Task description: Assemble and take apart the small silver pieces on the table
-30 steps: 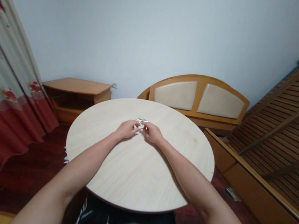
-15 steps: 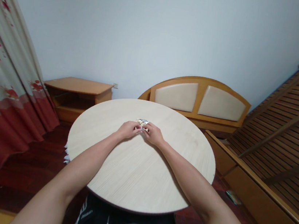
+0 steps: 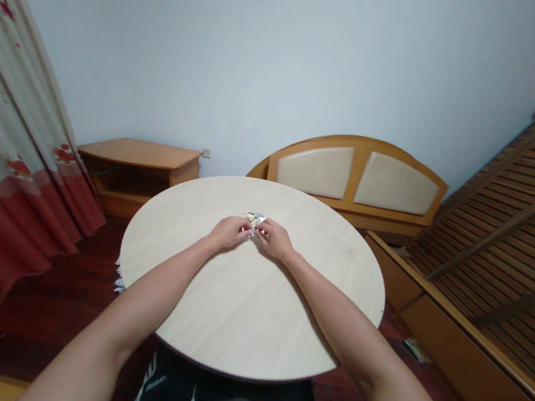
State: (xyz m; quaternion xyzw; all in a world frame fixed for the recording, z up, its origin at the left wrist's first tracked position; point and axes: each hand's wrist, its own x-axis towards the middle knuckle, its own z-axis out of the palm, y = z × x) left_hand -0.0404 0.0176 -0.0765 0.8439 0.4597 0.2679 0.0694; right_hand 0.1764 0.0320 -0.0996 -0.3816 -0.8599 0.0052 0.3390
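Pinching: L hand (image 3: 230, 231) & R hand (image 3: 274, 238), fingers nearly closed on small piece (image 3: 253, 231).
Piece: prob. light, stiff; take by L/R edges.

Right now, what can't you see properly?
Head view: small pieces by the left hand and right hand, too tiny and partly covered by them.
Head view: floral curtain, cut off by left edge.
Head view: slatted wooden panel, cut off by right edge.
Head view: white objects, partly behind the round table.
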